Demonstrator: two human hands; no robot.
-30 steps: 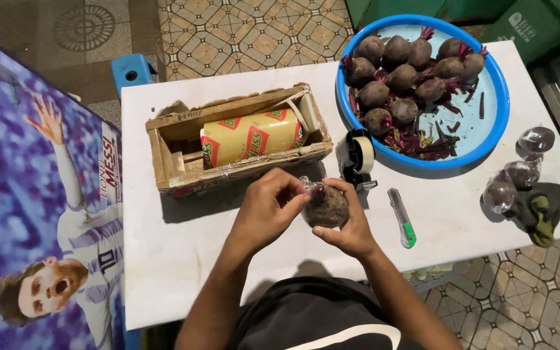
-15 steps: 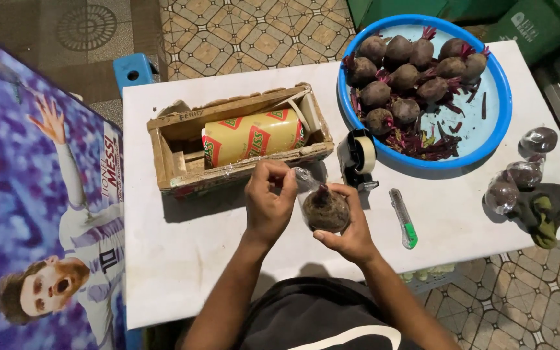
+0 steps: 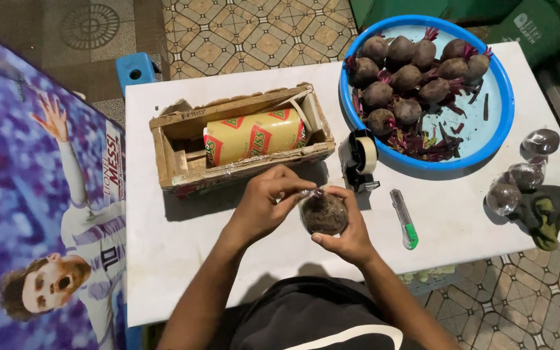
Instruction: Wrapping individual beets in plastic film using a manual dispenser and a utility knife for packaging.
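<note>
- Clear plastic film is what you're working with here, and from the head view it's already drawn around the beetroot (image 3: 323,212) that sits in front of your chest, over the near part of the white table (image 3: 183,249).
- Your right hand (image 3: 348,230) cups the beetroot from below and from the side, fingers closed around it, thumb tucked under the near edge.
- Your left hand (image 3: 264,204) comes in from the left, fingertips pinched together on the loose film at the top of the root.
- To do this well, I'd say keep that pinch tight and pull the film taut against the skin before you press it down, so no slack gathers at the crown.
- Both forearms angle inward from your body and meet over the table, wrists slightly bent.
- Just beyond your hands sits the wooden box (image 3: 241,139) with the roll of film in it, and the tape dispenser (image 3: 361,159) stands right beside.
- The blue basin (image 3: 487,133) of unwrapped beetroots lies further right, three wrapped ones (image 3: 520,174) near the table's edge.
</note>
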